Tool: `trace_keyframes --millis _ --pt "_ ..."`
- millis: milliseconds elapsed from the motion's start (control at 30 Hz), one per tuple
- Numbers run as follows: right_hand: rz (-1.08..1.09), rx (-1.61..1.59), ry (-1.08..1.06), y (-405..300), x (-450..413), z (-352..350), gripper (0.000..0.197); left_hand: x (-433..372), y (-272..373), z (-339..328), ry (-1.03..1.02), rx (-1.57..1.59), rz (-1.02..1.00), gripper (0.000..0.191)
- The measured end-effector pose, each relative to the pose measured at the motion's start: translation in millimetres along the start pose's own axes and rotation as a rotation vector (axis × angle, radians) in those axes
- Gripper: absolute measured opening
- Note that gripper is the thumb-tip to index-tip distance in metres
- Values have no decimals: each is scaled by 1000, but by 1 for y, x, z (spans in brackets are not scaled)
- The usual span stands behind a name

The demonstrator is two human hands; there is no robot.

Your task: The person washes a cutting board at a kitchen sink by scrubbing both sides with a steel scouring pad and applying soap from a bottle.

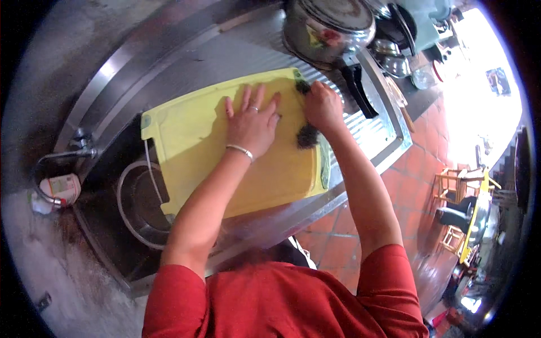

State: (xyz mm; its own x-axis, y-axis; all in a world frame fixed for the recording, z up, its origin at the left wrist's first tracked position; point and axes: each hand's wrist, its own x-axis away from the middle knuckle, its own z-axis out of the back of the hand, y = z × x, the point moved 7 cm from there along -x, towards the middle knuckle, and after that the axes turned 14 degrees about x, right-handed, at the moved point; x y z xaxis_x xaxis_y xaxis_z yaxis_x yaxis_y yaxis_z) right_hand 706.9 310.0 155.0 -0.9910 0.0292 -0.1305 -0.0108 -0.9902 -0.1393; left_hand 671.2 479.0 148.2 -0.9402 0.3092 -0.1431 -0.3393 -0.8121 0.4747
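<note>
A yellow plastic cutting board (190, 169) lies across the metal sink unit, its left end reaching out over the basin. My left hand (252, 122) rests palm down on the board with the fingers spread. Near the board's right end, my right hand (324, 105) is closed around a dark scouring pad (308, 136). Dark fibres of the pad stick out on both sides of the fist, against the board's surface. The middle of the pad is hidden by the fingers.
A lidded metal pot (325, 34) with a black handle (359, 91) stands beyond the board on the ribbed drainboard (367, 131). Under the board's left end, a round basin (139, 211) sits in the sink. A curved faucet (63, 156) and white container (63, 188) are at left.
</note>
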Motion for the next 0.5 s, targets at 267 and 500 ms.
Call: trace_keyframes --millis 267,500 --pt "20 17 82 7 7 3 11 106 -173 101 298 -52 398 48" --pt "270 34 -20 -22 61 13 18 155 -248 94 630 369 642 42"
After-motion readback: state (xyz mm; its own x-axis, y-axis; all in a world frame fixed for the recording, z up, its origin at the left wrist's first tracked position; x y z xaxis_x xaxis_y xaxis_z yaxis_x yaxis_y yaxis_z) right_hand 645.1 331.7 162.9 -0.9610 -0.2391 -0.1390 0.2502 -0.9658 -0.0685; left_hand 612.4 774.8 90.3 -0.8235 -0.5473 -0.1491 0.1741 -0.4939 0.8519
